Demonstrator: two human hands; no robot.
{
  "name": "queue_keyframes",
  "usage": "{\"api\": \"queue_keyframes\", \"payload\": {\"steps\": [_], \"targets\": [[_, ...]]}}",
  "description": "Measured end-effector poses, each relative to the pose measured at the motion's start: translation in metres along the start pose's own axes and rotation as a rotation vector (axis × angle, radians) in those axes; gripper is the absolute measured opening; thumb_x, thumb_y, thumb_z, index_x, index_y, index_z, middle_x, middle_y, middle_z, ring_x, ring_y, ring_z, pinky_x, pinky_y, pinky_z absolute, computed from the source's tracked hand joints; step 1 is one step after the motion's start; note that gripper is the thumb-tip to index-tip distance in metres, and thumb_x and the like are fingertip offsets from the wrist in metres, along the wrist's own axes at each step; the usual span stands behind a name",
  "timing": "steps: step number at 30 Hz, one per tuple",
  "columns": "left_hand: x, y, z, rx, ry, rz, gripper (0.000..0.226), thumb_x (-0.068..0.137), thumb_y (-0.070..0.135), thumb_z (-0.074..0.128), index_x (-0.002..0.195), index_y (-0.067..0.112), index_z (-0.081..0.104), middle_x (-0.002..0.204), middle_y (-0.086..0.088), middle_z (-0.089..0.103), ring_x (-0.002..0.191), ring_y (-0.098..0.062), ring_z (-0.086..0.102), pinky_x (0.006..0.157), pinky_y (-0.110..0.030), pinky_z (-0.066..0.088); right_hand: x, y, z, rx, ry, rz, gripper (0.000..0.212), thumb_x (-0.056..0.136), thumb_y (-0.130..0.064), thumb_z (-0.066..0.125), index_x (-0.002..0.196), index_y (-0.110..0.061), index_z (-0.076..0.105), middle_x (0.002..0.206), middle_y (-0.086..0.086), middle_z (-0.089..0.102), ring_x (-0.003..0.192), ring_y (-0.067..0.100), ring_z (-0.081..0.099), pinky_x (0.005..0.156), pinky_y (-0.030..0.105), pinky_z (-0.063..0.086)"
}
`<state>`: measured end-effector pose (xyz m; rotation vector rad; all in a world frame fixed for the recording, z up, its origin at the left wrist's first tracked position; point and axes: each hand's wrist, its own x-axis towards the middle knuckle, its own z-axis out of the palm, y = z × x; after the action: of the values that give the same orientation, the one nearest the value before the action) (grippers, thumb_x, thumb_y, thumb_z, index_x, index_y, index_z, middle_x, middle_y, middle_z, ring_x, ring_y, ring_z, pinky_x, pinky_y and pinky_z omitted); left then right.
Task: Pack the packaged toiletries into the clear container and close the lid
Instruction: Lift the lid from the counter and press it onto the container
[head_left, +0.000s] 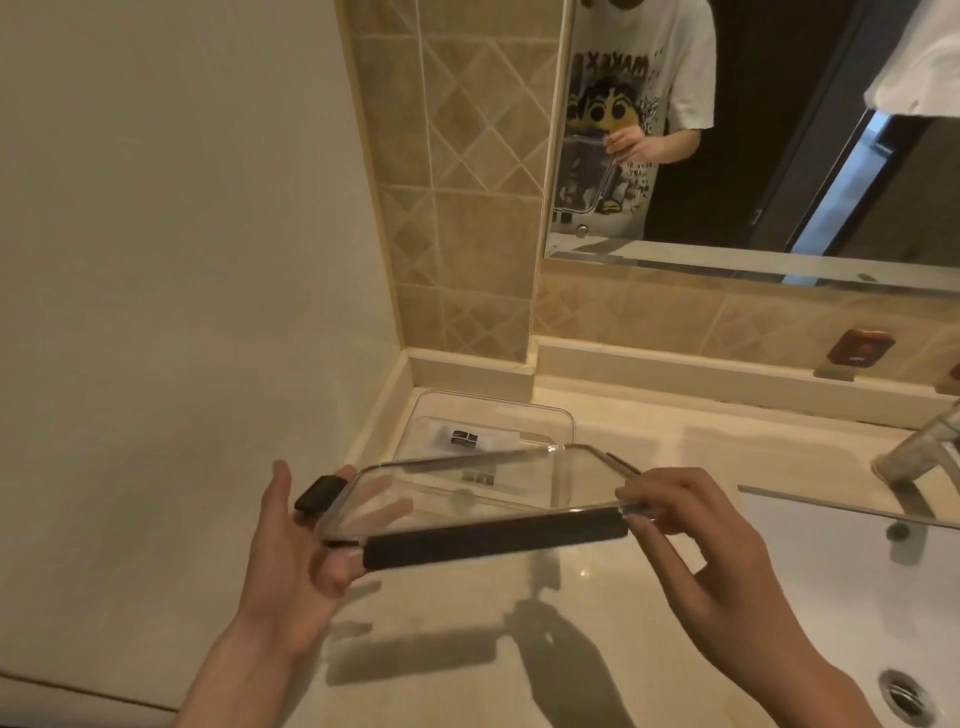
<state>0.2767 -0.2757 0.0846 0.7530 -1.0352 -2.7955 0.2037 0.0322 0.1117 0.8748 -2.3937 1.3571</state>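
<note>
I hold a clear lid (519, 486) with black clip strips in the air above the counter, tilted slightly. My left hand (291, 551) supports its left end from below, next to a small black clip. My right hand (691, 525) pinches its right corner. Behind and below the lid, the clear container (550, 418) sits in the counter's back left corner. Inside it lie white packaged toiletries (478, 439) with dark labels, seen partly through the lid.
The beige counter (519, 623) runs to a white sink basin (857, 597) with a drain at right and a metal faucet (924, 452) behind it. A mirror (779, 130) hangs over the tiled backsplash. A plain wall stands at left.
</note>
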Motion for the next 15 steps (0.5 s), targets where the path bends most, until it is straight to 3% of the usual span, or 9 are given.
{"api": "queue_keyframes", "payload": {"steps": [4, 7, 9, 12, 15], "targets": [[0.021, -0.001, 0.007, 0.0, -0.028, 0.014, 0.03, 0.085, 0.024, 0.056, 0.111, 0.009, 0.061, 0.125, -0.016, 0.066, 0.108, -0.036, 0.066, 0.067, -0.042, 0.062, -0.01, 0.007, 0.018, 0.071, 0.032, 0.087, 0.024, 0.082, -0.007, 0.058, 0.1, -0.019, 0.069, 0.11, -0.008, 0.056, 0.102, 0.011, 0.059, 0.079, 0.012, 0.046], [0.043, -0.004, 0.005, -0.025, -0.026, 0.011, 0.034, 0.095, 0.004, 0.038, 0.124, -0.005, 0.055, 0.126, -0.013, 0.066, 0.106, -0.032, 0.068, 0.066, -0.035, 0.063, -0.013, 0.009, 0.035, 0.193, 0.136, 0.233, 0.029, 0.082, -0.009, 0.056, 0.1, -0.028, 0.068, 0.119, -0.01, 0.052, 0.102, 0.012, 0.062, 0.079, 0.011, 0.047], [0.054, -0.004, 0.006, -0.048, -0.033, -0.007, 0.035, 0.097, 0.002, 0.036, 0.126, -0.008, 0.052, 0.128, -0.014, 0.064, 0.105, -0.032, 0.068, 0.067, -0.034, 0.063, -0.009, 0.011, 0.046, 0.335, 0.28, 0.342, 0.029, 0.087, -0.011, 0.06, 0.106, -0.033, 0.062, 0.124, -0.01, 0.055, 0.091, 0.013, 0.069, 0.072, 0.014, 0.052], [0.07, -0.005, 0.006, -0.048, -0.025, -0.006, 0.038, 0.097, 0.001, 0.039, 0.133, -0.007, 0.046, 0.131, -0.018, 0.06, 0.104, -0.033, 0.068, 0.067, -0.035, 0.062, 0.011, 0.025, 0.056, 0.543, 0.474, 0.64, 0.031, 0.095, -0.018, 0.054, 0.123, -0.033, 0.05, 0.115, -0.006, 0.067, 0.071, 0.023, 0.074, 0.06, 0.026, 0.055], [0.089, -0.006, 0.003, -0.044, 0.015, 0.035, 0.041, 0.094, 0.001, 0.047, 0.134, -0.008, 0.045, 0.125, -0.018, 0.064, 0.1, -0.032, 0.07, 0.069, -0.037, 0.062, 0.033, 0.05, 0.056, 0.802, 0.377, 0.958, 0.032, 0.096, -0.029, 0.052, 0.124, -0.015, 0.054, 0.094, 0.003, 0.074, 0.063, 0.027, 0.073, 0.055, 0.033, 0.054]]}}
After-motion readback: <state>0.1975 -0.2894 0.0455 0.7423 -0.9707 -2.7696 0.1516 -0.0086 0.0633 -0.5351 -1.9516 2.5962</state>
